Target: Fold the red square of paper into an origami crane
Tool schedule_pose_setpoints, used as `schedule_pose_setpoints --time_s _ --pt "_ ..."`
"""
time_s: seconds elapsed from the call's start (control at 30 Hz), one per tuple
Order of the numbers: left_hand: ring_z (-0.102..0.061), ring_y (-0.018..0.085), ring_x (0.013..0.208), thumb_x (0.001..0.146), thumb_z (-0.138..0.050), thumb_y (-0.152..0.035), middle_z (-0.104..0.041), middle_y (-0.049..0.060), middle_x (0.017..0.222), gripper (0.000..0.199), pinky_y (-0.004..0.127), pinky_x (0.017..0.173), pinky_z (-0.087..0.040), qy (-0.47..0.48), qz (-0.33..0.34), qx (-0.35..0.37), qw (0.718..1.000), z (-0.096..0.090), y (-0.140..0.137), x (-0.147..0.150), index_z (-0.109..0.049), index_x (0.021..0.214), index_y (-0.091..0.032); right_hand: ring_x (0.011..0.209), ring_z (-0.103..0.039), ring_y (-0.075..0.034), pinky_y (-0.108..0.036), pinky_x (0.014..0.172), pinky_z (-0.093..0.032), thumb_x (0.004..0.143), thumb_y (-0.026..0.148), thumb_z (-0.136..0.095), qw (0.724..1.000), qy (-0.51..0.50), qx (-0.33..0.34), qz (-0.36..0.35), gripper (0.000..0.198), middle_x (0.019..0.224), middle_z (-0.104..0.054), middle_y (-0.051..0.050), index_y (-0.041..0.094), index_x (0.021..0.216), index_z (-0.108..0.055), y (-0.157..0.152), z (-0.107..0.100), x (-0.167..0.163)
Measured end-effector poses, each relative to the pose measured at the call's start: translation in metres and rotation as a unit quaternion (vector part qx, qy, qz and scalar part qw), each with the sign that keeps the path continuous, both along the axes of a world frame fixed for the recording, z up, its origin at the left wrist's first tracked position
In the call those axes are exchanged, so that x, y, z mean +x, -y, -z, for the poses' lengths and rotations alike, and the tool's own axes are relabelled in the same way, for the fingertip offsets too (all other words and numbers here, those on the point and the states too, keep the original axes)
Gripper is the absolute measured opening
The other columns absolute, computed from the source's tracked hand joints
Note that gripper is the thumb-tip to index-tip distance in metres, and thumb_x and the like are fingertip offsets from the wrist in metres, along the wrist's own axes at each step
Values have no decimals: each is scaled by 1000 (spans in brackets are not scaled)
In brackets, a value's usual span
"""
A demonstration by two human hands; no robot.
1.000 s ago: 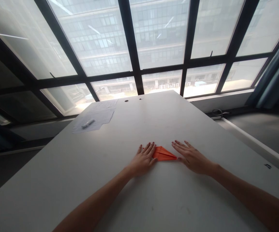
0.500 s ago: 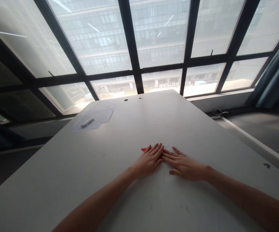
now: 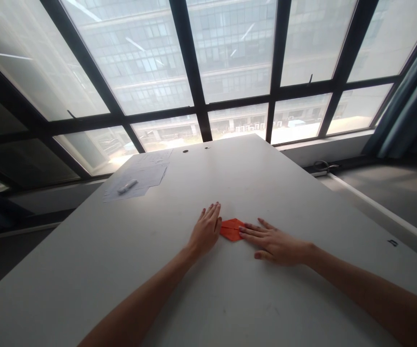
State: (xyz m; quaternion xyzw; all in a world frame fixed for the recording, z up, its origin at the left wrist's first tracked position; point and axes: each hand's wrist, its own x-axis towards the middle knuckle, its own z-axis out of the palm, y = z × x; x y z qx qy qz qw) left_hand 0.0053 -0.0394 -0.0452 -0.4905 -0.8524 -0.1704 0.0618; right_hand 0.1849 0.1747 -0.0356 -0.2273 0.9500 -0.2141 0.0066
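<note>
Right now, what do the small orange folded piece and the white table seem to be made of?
The small orange folded piece looks like thin matte paper: sharp creases, lying flat. The white table seems a smooth laminate or painted board with a soft sheen from the window light; I cannot tell which.

The hands part again: the left hand slides off to the left edge of the orange folded paper, uncovering it. The right hand now presses only the paper's right side, fingers flat.
</note>
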Motion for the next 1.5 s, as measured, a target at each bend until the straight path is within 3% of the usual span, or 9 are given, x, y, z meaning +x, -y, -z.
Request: schedule_pose_setpoints --time_s 0.17,0.3,0.4,0.6,0.77,0.97,1.1,1.27,1.5 --pt "-33 19 143 102 -34 -29 -40 3 153 46 39 118 -29 22 195 -17 980 -9 -2 17 -38 148 -27 146 -25 -20 -49 120 1 101 32 -43 1000 -22 -19 4 52 152 -41 -5 27 151 -32 -2 -7 -2" --pt "-45 22 134 100 -42 -35 -54 3 142 39 40 113 -33 14 236 -42 971 -25 3 23 -52 138 -32 144 -31 -21 -53 120 -3 102 24 -35 995 -87 -10 46 35 141 -55 -5 24 125 -61 -3 -8 -5" --pt "-47 24 130 96 -50 -41 -55 4 139 39 41 110 -36 12 257 -52 965 -34 6 29 -56 133 -33 138 -40 -23 -55 119 -11 100 21 -39 983 -147 4 108 31 133 -61 -7 20 101 -69 -2 -5 -7" --pt "-55 22 115 96 -52 -36 -62 3 123 26 40 103 -39 29 163 -1 986 -22 0 38 -68 116 -34 106 -57 -22 -44 102 -39 97 25 -49 973 -170 8 157 22 107 -65 -9 21 95 -70 7 -3 -5" --pt "-59 21 105 91 -59 -24 -68 3 112 18 37 96 -44 77 104 41 991 -7 -6 31 -74 100 -28 86 -58 -19 -36 87 -43 96 25 -52 978 -159 -24 135 20 88 -67 -5 21 87 -70 14 0 -5" --pt "-58 22 109 91 -60 -24 -68 3 117 21 38 98 -45 95 145 63 983 -6 -7 25 -73 106 -30 90 -60 -22 -35 85 -46 94 27 -55 942 -169 -90 274 19 92 -69 -7 20 95 -73 1 15 -19" --pt "-58 22 109 95 -55 -31 -69 2 114 21 40 100 -44 103 133 73 983 -2 -9 23 -76 96 -30 90 -61 -21 -33 83 -47 90 26 -59 951 -128 -84 269 16 91 -68 -5 21 91 -75 -4 20 -22" --pt "-57 24 108 89 -62 -25 -66 6 115 26 39 97 -46 95 81 93 988 2 -9 24 -70 113 -24 89 -60 -20 -33 83 -46 88 19 -60 953 -129 -89 259 13 89 -67 -5 21 89 -73 -1 19 -21" --pt "-59 22 100 89 -63 -26 -67 5 107 18 38 93 -46 83 80 97 989 -1 -8 26 -72 104 -25 95 -59 -21 -34 87 -45 88 14 -59 952 -154 -84 251 15 93 -68 -5 20 95 -71 1 19 -20"
